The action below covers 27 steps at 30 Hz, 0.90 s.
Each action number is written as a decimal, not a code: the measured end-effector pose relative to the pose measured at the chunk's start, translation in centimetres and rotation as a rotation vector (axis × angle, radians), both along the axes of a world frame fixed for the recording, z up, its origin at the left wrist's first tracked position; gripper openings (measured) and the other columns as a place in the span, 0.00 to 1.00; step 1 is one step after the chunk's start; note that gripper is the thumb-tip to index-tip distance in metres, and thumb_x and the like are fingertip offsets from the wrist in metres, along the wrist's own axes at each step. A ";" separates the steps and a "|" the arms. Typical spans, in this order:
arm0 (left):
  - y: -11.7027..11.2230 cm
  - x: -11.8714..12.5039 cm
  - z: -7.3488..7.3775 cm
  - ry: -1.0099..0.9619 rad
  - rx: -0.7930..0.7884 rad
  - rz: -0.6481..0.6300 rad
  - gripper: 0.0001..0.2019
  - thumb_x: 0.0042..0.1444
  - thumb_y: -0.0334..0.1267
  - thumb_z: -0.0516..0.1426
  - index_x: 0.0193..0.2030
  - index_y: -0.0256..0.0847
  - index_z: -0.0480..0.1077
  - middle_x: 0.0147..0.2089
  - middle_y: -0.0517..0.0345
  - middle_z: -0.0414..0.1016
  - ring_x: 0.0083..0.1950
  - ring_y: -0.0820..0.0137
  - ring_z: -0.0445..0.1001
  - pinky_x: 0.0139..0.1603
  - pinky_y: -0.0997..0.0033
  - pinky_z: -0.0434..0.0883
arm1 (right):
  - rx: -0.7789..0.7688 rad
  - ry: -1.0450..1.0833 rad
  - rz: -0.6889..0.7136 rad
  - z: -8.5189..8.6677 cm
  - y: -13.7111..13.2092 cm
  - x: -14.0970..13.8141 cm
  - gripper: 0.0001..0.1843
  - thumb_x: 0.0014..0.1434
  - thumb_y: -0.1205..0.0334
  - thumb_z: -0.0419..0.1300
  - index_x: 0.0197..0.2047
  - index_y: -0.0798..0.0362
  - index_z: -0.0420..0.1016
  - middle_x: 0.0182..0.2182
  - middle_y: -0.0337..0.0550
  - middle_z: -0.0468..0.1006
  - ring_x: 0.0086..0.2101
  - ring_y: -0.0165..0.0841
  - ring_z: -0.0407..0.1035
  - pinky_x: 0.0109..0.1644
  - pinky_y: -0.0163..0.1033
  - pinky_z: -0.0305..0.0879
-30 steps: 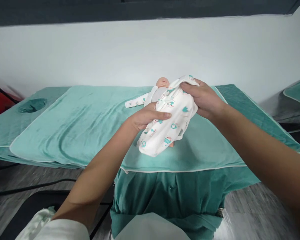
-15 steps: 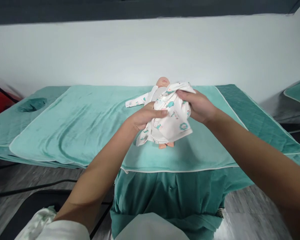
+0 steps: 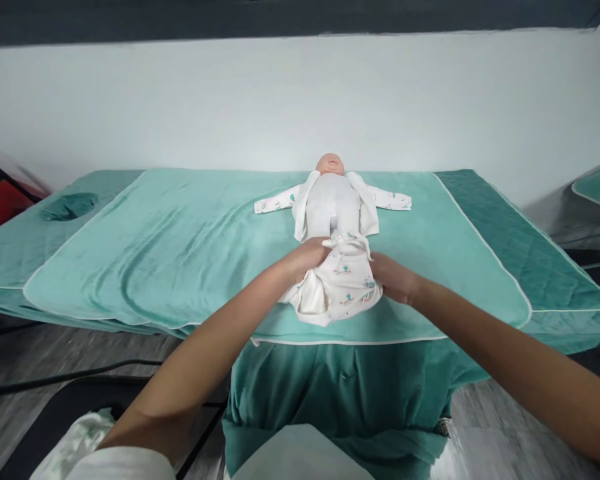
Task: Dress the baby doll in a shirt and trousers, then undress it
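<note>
A baby doll [image 3: 331, 200] lies on its back on the massage bed, its head toward the wall and its arms out in printed sleeves. Its white top [image 3: 370, 213] hangs apart at the front over a pale torso. Over the doll's lower legs, white printed baby pants [image 3: 347, 287] are bunched up. My left hand [image 3: 307, 259] grips them on the left, its fingertips partly hidden behind the fabric. My right hand [image 3: 391, 275] holds their right side, with the fingers mostly out of sight. The doll's feet are covered.
Green plush covers [image 3: 130, 240] drape the massage bed, which has a face hole [image 3: 69, 207] at the left end. A white wall [image 3: 205, 107] stands right behind. At lower left are a black chair [image 3: 55, 427] and a dark cable [image 3: 80, 373].
Both hands have come down toward me with the pants, from over the doll's body to its lower legs. The doll's torso and right-side sleeve now show; its feet are hidden.
</note>
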<state>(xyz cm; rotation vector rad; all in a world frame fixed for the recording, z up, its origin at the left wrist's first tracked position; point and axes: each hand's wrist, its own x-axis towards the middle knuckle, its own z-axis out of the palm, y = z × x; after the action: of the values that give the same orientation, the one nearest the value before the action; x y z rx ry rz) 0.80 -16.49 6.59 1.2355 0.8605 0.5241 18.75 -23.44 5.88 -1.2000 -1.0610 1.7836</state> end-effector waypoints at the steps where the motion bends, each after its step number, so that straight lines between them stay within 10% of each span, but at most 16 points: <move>1: -0.3 0.1 -0.5 0.103 0.079 -0.044 0.13 0.48 0.44 0.65 0.35 0.36 0.78 0.36 0.49 0.83 0.38 0.60 0.79 0.40 0.62 0.74 | -0.027 -0.017 -0.022 -0.9 -0.7 -0.2 0.21 0.45 0.55 0.73 0.43 0.53 0.80 0.35 0.46 0.84 0.40 0.44 0.77 0.46 0.46 0.74; 6: -1.4 0.8 -1.6 0.560 0.625 -0.262 0.11 0.58 0.38 0.54 0.40 0.39 0.78 0.47 0.47 0.83 0.49 0.58 0.79 0.47 0.66 0.71 | 0.112 -0.433 -0.204 -4.8 -2.2 -0.6 0.17 0.47 0.57 0.67 0.42 0.53 0.79 0.38 0.46 0.84 0.44 0.47 0.76 0.49 0.48 0.71; 11: -2.1 1.2 -1.6 0.713 0.751 -0.307 0.13 0.61 0.41 0.53 0.45 0.41 0.77 0.49 0.46 0.82 0.50 0.56 0.79 0.46 0.65 0.71 | 0.354 -0.668 -0.211 -6.7 -2.1 -0.5 0.10 0.53 0.59 0.58 0.38 0.51 0.77 0.43 0.48 0.83 0.45 0.47 0.75 0.51 0.47 0.69; 27: -1.8 0.2 -1.4 0.114 0.202 -0.226 0.21 0.57 0.49 0.62 0.54 0.41 0.75 0.56 0.50 0.79 0.57 0.57 0.76 0.56 0.62 0.70 | 0.431 -0.382 -0.457 -8.0 -2.1 0.3 0.18 0.55 0.51 0.63 0.48 0.43 0.71 0.51 0.47 0.79 0.54 0.48 0.71 0.62 0.51 0.65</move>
<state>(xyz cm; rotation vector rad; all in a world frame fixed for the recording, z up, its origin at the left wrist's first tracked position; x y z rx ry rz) 1.04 -18.33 5.19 1.5386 0.7636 0.3674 19.02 -25.52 -2.13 -1.3937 -1.1878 0.9405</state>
